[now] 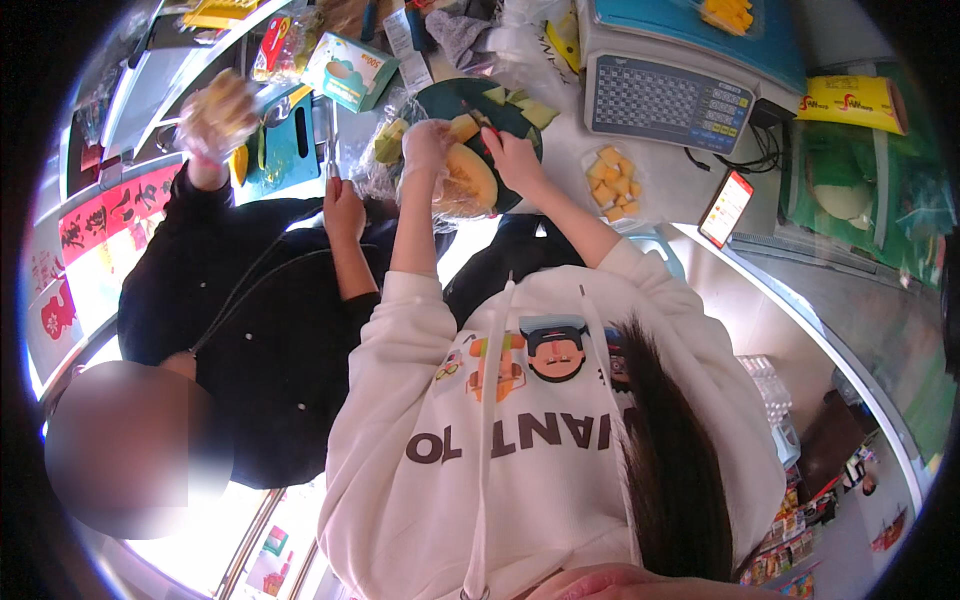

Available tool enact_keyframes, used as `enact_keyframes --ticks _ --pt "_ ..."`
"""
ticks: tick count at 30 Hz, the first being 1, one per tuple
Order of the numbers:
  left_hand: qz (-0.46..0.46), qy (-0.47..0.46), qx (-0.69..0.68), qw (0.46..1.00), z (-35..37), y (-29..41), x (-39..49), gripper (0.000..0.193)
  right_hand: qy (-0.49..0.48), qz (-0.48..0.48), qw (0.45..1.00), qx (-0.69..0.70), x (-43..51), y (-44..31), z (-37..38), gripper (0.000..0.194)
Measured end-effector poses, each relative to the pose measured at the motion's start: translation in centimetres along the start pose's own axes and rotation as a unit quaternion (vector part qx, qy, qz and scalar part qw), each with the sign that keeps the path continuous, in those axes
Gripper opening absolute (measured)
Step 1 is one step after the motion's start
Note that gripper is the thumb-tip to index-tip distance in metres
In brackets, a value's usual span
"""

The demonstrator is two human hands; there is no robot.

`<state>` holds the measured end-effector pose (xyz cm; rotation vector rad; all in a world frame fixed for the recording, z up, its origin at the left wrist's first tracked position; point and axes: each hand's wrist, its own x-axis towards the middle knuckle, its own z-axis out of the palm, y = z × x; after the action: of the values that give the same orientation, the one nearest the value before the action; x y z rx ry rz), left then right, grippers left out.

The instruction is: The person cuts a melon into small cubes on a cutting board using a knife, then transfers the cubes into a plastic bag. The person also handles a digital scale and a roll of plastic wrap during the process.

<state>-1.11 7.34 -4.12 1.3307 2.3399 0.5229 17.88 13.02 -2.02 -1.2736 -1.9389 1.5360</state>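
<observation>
My left hand (424,150), in a clear plastic glove, steadies a piece of orange-fleshed melon (463,128) over a dark green round cutting board (439,94). My right hand (517,161) grips a knife by its red handle (490,138); its blade is mostly hidden near the melon piece. Below my hands a larger cut melon section (472,178) rests at the board's near edge, partly in plastic wrap. Pale green rind pieces (536,112) lie at the far right of the board. To its right sits a clear tray of melon cubes (615,184).
A scale with a keypad (667,101) stands behind the tray, with black cables (765,146) beside it. A lit phone (726,208) leans at right. On my left, a co-worker's hand (343,214) holds a knife; their other, gloved hand (217,120) is blurred. A tissue box (351,71) stands behind.
</observation>
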Motion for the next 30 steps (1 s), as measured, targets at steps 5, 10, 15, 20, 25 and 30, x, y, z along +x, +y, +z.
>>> enact_keyframes --ticks 5,10,15,20,25,30 --pt "-0.030 0.007 -0.024 0.999 -0.7 0.7 -0.5 0.025 -0.055 0.040 0.994 0.087 -1.5 -0.8 -1.4 0.056" --pt "-0.018 0.017 -0.041 0.999 -1.0 0.9 -0.7 0.022 -0.023 -0.016 0.999 -0.026 -0.5 -0.8 1.1 0.056" --pt "-0.008 0.007 -0.085 0.996 -1.1 -0.3 -0.7 0.020 0.005 -0.008 1.000 0.010 0.6 -1.2 1.5 0.053" --pt "-0.030 0.029 -0.135 0.990 -0.5 -0.6 -1.1 0.019 -0.068 0.096 0.991 0.064 -2.0 -2.1 -0.8 0.052" --pt "0.012 0.053 -0.135 0.989 -0.8 -0.9 -1.5 0.018 -0.047 -0.010 0.999 -0.017 -0.8 -1.2 1.2 0.052" --pt "0.008 0.055 -0.179 0.982 -0.8 -0.7 -1.3 0.019 -0.035 -0.018 0.998 -0.045 0.9 0.2 2.0 0.052"
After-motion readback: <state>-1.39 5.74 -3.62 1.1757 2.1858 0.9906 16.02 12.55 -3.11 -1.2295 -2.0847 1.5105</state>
